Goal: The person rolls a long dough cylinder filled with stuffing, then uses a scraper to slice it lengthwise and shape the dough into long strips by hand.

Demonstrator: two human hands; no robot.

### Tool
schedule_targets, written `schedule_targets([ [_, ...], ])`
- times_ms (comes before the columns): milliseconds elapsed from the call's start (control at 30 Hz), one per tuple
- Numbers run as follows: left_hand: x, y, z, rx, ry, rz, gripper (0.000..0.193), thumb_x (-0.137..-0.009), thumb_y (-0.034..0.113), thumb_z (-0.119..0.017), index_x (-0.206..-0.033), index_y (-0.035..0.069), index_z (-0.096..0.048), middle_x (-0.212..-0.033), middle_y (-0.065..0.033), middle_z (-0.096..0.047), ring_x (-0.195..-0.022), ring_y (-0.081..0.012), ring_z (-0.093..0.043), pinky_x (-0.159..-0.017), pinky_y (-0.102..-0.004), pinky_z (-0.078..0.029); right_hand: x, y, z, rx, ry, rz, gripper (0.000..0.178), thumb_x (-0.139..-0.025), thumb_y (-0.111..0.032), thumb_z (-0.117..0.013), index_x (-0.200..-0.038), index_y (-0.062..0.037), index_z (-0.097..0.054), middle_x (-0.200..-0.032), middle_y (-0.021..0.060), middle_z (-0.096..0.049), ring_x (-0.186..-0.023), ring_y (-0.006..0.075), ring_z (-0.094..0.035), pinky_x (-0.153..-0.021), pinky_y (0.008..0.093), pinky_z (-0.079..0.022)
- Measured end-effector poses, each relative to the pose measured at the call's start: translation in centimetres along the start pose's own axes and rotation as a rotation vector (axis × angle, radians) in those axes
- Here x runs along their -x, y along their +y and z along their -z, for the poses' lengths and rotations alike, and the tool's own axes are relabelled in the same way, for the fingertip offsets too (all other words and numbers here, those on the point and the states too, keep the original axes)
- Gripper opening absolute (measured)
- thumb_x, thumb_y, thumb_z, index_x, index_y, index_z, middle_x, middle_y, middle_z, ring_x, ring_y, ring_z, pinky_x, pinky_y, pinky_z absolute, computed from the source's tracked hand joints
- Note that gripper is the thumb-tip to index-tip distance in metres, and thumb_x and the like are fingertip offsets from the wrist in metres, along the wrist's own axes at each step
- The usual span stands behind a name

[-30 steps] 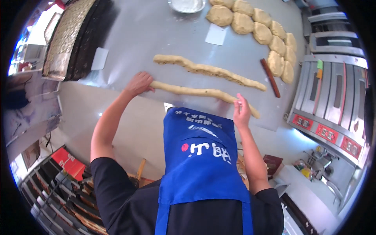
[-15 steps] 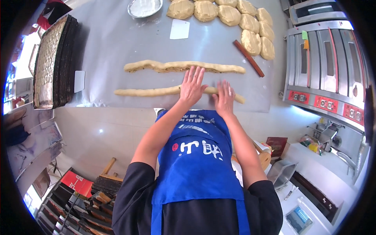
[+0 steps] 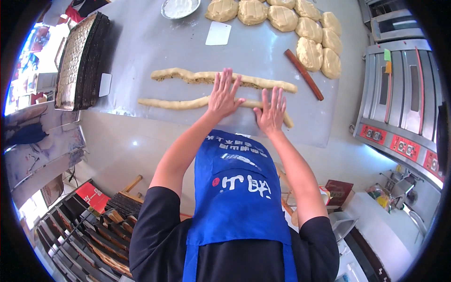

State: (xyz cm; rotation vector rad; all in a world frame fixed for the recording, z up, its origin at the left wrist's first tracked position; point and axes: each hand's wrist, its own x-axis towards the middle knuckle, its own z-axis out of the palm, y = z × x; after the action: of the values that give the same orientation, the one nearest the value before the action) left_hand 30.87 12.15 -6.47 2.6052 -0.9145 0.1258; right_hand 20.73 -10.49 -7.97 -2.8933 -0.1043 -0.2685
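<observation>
My left hand (image 3: 224, 97) lies flat, fingers spread and pointing away from me, across the middle of the nearer dough rope (image 3: 176, 103). My right hand (image 3: 271, 113) is also flat and open on the same rope, towards its right part, where the end bends towards me. Both palms hide stretches of this rope. Beyond it lies a second, thicker dough rope (image 3: 188, 76) with a brownish filling showing along its near side. The left fingertips reach over this farther rope; whether they touch it I cannot tell.
Several large dough pieces (image 3: 310, 54) sit at the back right, beside a wooden rolling pin (image 3: 304, 75). A white scraper (image 3: 218, 34) and a bowl of white flour (image 3: 180, 7) lie at the back. Stacked dark trays (image 3: 89, 66) stand at the table's left edge; ovens (image 3: 399, 94) stand to the right.
Both hands have pushed slightly farther from me over the nearer rope, which now bends more at its right end. The whole view has shifted a little.
</observation>
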Motion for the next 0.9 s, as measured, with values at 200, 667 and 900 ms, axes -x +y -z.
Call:
schedule_targets([
  [200,3.4,1.1,-1.2,-0.044,-0.018,-0.043,0.101,-0.092,0.061,-0.074,-0.169,0.005,-0.039,-0.170,-0.0314,-0.039,-0.159,-0.0502,-0.036,-0.131,-0.0607,-0.030,1.1,0.3,0.8,0.063,-0.142,0.019,0.084,-0.108,-0.059,-0.055,-0.176,-0.0156,-0.031,-0.182,0.0250,-0.022,-0.167,0.0489,-0.020,-0.133,0.0662,-0.019],
  [667,4.2,-6.2,0.4,-0.009,-0.291,-0.315,0.061,-0.083,0.063,-0.079,-0.106,0.009,-0.063,-0.099,-0.0074,-0.064,-0.100,-0.0268,-0.065,-0.088,-0.0404,-0.053,-3.0,-5.4,-2.0,0.004,-0.220,0.341,0.053,-0.088,-0.043,-0.082,-0.120,-0.0055,-0.062,-0.110,0.0110,-0.058,-0.108,0.0300,-0.060,-0.094,0.0431,-0.051],
  [900,3.6,-3.6,0.9,-0.105,-0.199,-0.349,0.072,-0.077,0.061,-0.083,-0.121,0.008,-0.061,-0.110,-0.0072,-0.061,-0.108,-0.0257,-0.062,-0.094,-0.0385,-0.049,-3.6,-6.4,-1.4,-0.022,-0.177,0.298,0.045,-0.091,-0.041,-0.078,-0.115,-0.0067,-0.063,-0.110,0.0100,-0.059,-0.108,0.0292,-0.060,-0.095,0.0450,-0.050],
])
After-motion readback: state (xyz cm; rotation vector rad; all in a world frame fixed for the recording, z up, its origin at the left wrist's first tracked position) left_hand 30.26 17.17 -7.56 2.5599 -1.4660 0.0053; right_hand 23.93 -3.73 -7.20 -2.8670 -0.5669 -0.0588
